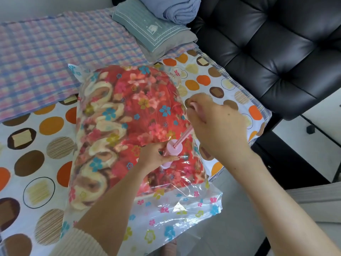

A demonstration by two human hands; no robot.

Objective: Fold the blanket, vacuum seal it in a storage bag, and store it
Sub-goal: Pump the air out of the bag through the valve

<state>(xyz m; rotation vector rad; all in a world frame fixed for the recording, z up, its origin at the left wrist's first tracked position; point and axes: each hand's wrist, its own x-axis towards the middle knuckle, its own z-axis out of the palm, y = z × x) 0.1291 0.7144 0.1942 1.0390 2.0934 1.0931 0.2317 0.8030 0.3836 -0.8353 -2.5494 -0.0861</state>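
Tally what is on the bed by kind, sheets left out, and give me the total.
Storage bag: 1
Pillow: 1
Hand pump: 1
Blankets: 2, the red floral blanket in the bag, the blue blanket by the pillow
Total: 5

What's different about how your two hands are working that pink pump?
The left hand grips the barrel of the pink pump down on the storage bag; the right hand grips the far end of its extended rod. The left arm shows a cream sleeve; the right arm is bare. Both hands curl around parts of one pump.
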